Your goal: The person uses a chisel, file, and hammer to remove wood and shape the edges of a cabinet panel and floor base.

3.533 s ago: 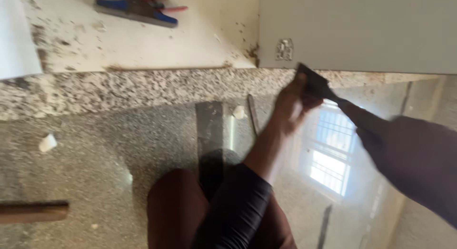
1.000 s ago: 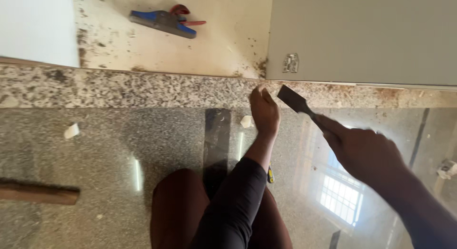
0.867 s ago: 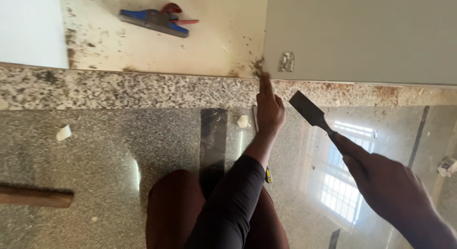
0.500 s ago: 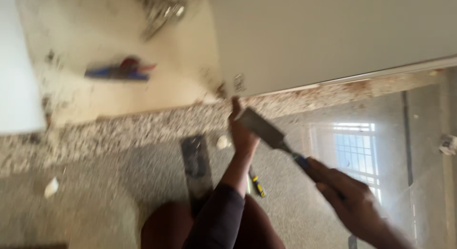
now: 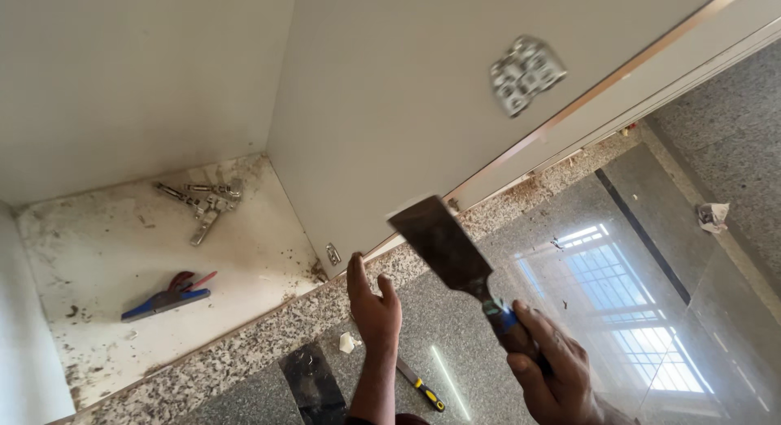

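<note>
- The right hand [image 5: 547, 368] is clenched around the handle of a wide-bladed scraper [image 5: 452, 256], low and right of centre in the view.
- The scraper's long axis runs on a slant: the handle sits low and right in the fist, and the flat dark blade points up and to the left, toward the lower edge of the pale cabinet panel [image 5: 423, 108].
- The broad end of the blade overlaps the panel's edge in the view; whether it touches the panel cannot be told.
- The handle is mostly hidden by the fingers; only a bit of blue shows just above them.
- The left hand [image 5: 374, 307] is released, fingers straight and pointing up, holding nothing, just left of the blade and near the speckled stone sill [image 5: 244, 352].
- Whether its fingertips touch the sill or the panel cannot be told.
- On the glossy granite floor [image 5: 651, 230] below the left hand lies a screwdriver with a yellow and black handle [image 5: 421, 386], partly covered by the wrist.
- A small white scrap [image 5: 348, 342] lies beside the left hand.
- Inside the cabinet, on its stained base [image 5: 98, 254], lie a blue and red hand tool [image 5: 167, 295] and loose metal hinges [image 5: 203, 205].
- A metal hinge plate [image 5: 527, 72] on the panel is blurred.
- Both forearms are cut off by the bottom edge.
</note>
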